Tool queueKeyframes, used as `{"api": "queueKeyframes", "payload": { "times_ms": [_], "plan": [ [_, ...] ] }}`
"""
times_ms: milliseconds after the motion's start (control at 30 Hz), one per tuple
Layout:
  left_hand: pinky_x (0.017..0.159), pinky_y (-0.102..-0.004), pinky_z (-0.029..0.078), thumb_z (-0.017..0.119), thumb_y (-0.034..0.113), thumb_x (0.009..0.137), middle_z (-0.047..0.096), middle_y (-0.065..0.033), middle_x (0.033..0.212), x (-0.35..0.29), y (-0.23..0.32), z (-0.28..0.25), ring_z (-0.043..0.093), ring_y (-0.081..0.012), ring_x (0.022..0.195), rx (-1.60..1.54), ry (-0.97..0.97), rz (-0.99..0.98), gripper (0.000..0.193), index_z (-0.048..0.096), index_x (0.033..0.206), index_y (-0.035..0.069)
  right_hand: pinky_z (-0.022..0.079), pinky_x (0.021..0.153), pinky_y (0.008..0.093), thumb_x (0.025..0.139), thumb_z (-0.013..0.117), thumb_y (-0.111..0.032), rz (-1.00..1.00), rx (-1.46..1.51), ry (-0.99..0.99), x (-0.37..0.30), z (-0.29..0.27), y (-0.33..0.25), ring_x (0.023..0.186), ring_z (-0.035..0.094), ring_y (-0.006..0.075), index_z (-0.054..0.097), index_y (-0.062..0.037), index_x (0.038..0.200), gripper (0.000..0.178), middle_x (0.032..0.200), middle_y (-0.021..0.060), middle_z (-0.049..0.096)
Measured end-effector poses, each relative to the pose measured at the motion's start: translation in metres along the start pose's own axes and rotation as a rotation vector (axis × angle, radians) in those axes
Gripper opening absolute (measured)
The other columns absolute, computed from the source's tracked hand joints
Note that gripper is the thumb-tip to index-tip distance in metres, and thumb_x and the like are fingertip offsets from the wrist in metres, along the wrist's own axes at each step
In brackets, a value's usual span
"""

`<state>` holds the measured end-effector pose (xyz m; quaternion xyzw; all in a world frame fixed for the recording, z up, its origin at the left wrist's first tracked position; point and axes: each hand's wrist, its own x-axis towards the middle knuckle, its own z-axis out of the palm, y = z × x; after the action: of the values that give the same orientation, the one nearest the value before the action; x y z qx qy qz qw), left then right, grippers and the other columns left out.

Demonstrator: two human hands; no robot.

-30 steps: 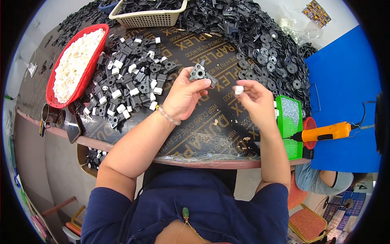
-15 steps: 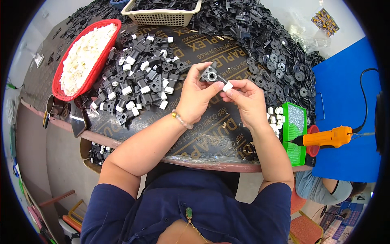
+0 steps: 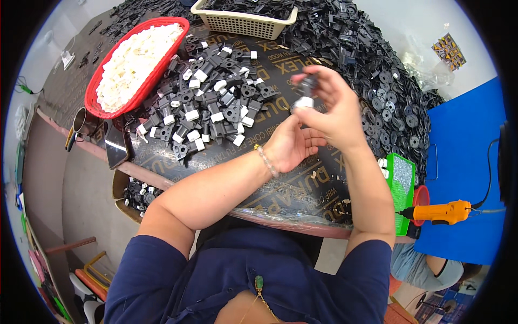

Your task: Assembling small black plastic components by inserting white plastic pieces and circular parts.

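My right hand [image 3: 341, 114] grips a black plastic part with a white cap [image 3: 305, 101] between thumb and fingers; its black end is smeared by motion. Just below and to the left, my left hand [image 3: 289, 147] is turned palm up with fingers loosely bent, and nothing shows in it. The left thumb tip comes close to the white cap; whether they touch I cannot tell. Left of both hands lies a heap of black parts with white caps [image 3: 216, 102] like the held one.
A red basket [image 3: 186, 32] of white pieces stands far left, a beige basket [image 3: 243, 26] at the back. Black parts and discs [image 3: 386, 102] pile up on the right. Nearer are a green tray [image 3: 398, 191], an orange electric screwdriver [image 3: 442, 213], a phone [image 3: 115, 143] and a metal cup [image 3: 84, 122].
The black part went from being held by both hands to the right hand alone. My left hand let go and turned palm up. The whole view shifted, moving the table's things rightward.
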<state>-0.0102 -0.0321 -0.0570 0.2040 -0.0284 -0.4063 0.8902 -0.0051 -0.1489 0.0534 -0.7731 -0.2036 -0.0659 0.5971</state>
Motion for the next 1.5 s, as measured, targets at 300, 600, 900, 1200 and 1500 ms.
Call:
{"api": "queueKeyframes", "payload": {
  "times_ms": [300, 600, 900, 1200, 1500],
  "plan": [
    [0.100, -0.0431, 0.049, 0.063, 0.036, 0.095, 0.068, -0.0099, 0.116, 0.002, 0.007, -0.022, 0.065, -0.0242, 0.107, 0.009, 0.021, 0.099, 0.041, 0.061, 0.121, 0.005, 0.035, 0.113, 0.0465, 0.074, 0.083, -0.030, -0.440, -0.755, -0.223, 0.101, 0.126, 0.049, 0.139, 0.038, 0.0393, 0.043, -0.0025, 0.143, 0.084, 0.149, 0.0241, 0.041],
    [0.076, -0.0326, 0.049, 0.049, 0.032, 0.099, 0.066, -0.0118, 0.104, 0.001, 0.021, -0.005, 0.063, -0.0221, 0.091, 0.014, 0.193, 0.018, 0.032, 0.055, 0.119, 0.008, 0.050, 0.095, 0.0433, 0.082, 0.071, -0.023, -0.256, -0.791, 0.141, 0.086, -0.024, 0.067, 0.109, 0.062, 0.0368, 0.070, -0.0022, 0.113, 0.038, 0.114, 0.0203, 0.067],
    [0.076, -0.0312, 0.049, 0.046, 0.030, 0.101, 0.065, -0.0114, 0.105, 0.002, 0.009, 0.004, 0.063, -0.0212, 0.091, 0.067, 0.221, 0.006, 0.034, 0.052, 0.123, 0.005, 0.054, 0.090, 0.0471, 0.086, 0.062, -0.013, 0.848, -1.443, 0.593, -0.061, -0.301, 0.131, 0.102, 0.068, 0.0388, 0.075, -0.0056, 0.095, 0.017, 0.103, 0.0242, 0.070],
    [0.076, -0.0322, 0.051, 0.049, 0.030, 0.100, 0.067, -0.0098, 0.101, 0.001, 0.015, 0.000, 0.064, -0.0213, 0.090, 0.079, 0.226, 0.031, 0.033, 0.054, 0.122, 0.005, 0.054, 0.088, 0.0466, 0.084, 0.062, -0.012, 0.619, -1.346, 0.666, -0.090, -0.333, 0.126, 0.098, 0.069, 0.0373, 0.076, -0.0132, 0.096, 0.018, 0.100, 0.0187, 0.072],
    [0.077, -0.0319, 0.050, 0.049, 0.029, 0.100, 0.067, -0.0107, 0.102, 0.001, 0.014, 0.001, 0.064, -0.0212, 0.089, 0.082, 0.239, 0.025, 0.033, 0.054, 0.122, 0.005, 0.050, 0.090, 0.0435, 0.071, 0.085, -0.022, 0.477, -1.662, 0.471, -0.086, -0.305, 0.123, 0.109, 0.057, 0.0310, 0.073, -0.0119, 0.090, 0.025, 0.108, 0.0097, 0.059]
  ]
}}
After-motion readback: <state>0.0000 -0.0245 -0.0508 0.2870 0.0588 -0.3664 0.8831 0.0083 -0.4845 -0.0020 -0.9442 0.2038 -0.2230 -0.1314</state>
